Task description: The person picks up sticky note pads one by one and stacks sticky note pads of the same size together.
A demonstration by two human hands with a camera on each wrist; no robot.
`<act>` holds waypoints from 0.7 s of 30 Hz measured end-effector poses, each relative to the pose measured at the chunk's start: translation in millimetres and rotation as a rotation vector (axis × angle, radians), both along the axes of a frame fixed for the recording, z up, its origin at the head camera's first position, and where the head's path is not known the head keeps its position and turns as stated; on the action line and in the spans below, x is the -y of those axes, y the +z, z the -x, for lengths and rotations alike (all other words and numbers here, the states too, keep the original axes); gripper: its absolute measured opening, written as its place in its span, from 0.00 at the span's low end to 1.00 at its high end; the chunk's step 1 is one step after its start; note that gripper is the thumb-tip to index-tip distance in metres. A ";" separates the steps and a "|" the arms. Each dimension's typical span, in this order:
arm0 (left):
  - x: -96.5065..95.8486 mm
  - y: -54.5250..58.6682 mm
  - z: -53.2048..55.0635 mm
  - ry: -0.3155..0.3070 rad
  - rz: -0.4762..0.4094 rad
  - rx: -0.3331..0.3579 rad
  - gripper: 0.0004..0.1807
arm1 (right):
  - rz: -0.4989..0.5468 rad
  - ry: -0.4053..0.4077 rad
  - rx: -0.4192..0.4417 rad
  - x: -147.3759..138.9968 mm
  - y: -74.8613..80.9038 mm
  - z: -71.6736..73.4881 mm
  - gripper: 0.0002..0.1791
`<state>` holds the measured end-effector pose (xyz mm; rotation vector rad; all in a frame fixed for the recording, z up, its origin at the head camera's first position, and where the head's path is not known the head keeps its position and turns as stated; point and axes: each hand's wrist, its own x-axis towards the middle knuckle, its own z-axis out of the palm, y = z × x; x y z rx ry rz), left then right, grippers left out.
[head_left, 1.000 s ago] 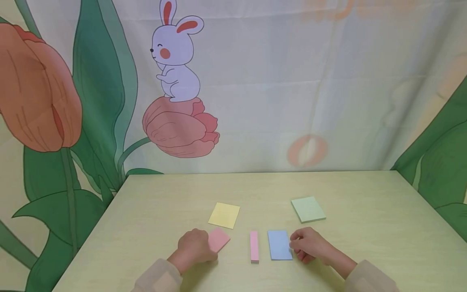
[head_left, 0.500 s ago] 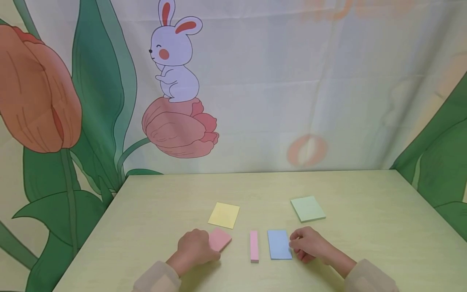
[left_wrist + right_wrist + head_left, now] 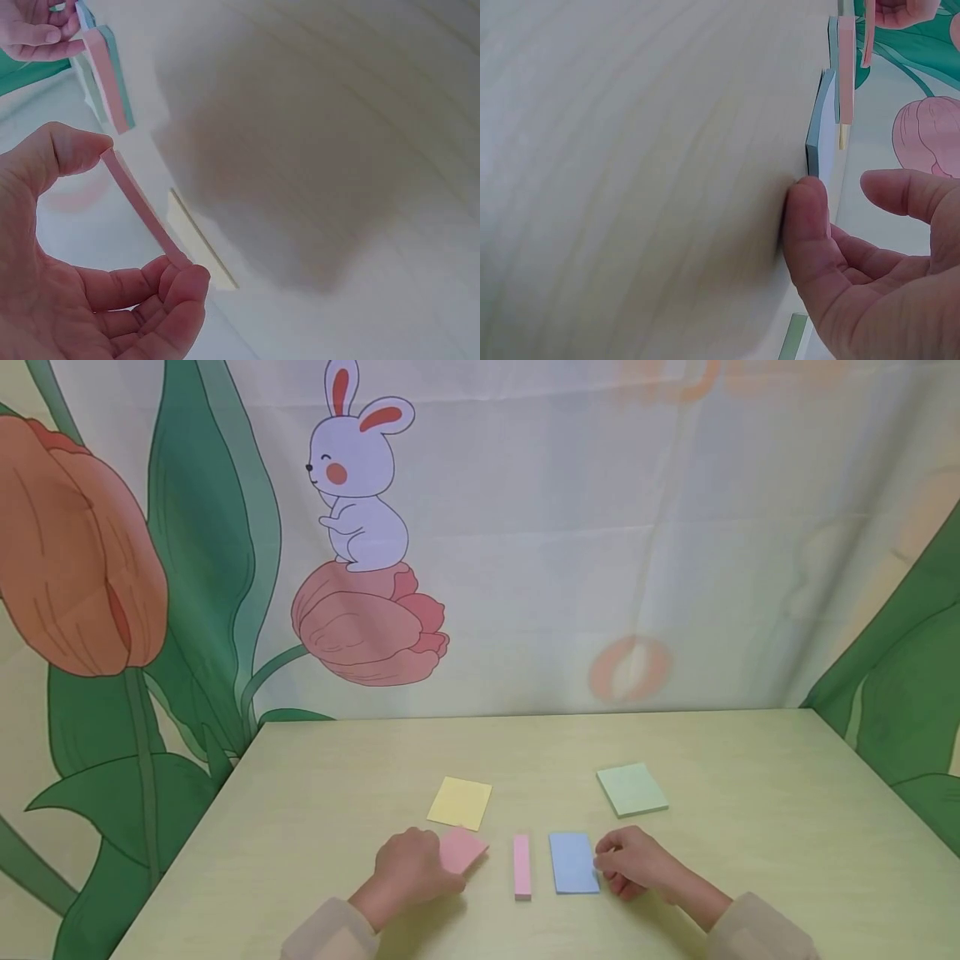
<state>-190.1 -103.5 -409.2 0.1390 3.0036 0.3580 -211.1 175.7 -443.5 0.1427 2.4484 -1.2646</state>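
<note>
My left hand (image 3: 414, 870) pinches a square pink sticky note pad (image 3: 460, 852) by opposite edges, thumb on one and fingertips on the other. In the left wrist view the pink pad (image 3: 146, 206) appears edge-on, above a shadow on the table. Right of it in the head view lies a narrow pink strip (image 3: 522, 866); from the side, a blue-green layer (image 3: 118, 79) shows beneath the strip. My right hand (image 3: 633, 862) rests beside a blue sticky note pad (image 3: 575, 863). One fingertip is right at the pad's edge (image 3: 812, 157), while the thumb stays apart from it.
A yellow sticky note pad (image 3: 461, 803) lies behind the held pink one. Farther back on the right is a pale green pad (image 3: 632, 790). A printed curtain (image 3: 525, 568) hangs behind the far edge of the light wooden table (image 3: 750, 793).
My left hand has moved slightly right with the pink pad, closer to the narrow strip, and the pad has turned a little. My right hand and the blue pad have stayed put.
</note>
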 end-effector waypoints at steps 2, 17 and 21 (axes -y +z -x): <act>-3.2 1.9 -1.0 -0.004 -0.002 -0.008 0.19 | -0.002 -0.001 -0.001 -0.2 -0.4 0.0 0.11; -21.2 6.6 -4.7 -0.048 -0.046 -0.020 0.20 | -0.005 0.000 0.001 0.0 0.2 -0.9 0.10; -26.7 6.6 -4.3 -0.067 -0.041 -0.021 0.21 | -0.001 -0.004 0.001 0.3 1.4 -1.4 0.10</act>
